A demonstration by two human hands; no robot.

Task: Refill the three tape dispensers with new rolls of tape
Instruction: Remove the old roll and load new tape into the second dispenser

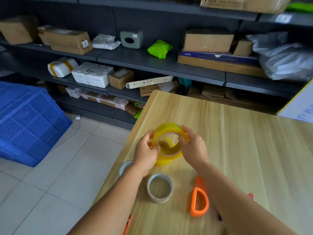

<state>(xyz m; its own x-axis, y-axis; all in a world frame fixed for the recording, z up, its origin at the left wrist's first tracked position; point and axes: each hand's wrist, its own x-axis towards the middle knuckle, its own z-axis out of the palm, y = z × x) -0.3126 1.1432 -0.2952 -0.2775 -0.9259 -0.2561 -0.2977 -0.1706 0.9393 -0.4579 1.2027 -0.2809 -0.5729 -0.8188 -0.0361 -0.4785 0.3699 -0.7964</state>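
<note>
Both hands hold a yellow roll [166, 131] in the air above the table [237, 133]: the left hand [146, 153] curls round its near rim, the right hand [193, 146] cups the far side. A second yellow roll [167, 156] sits right under it. If either grip slips, the roll could drop and run off the table's left edge. An orange dispenser [199, 200] and a spent core [160, 187] lie nearer.
</note>
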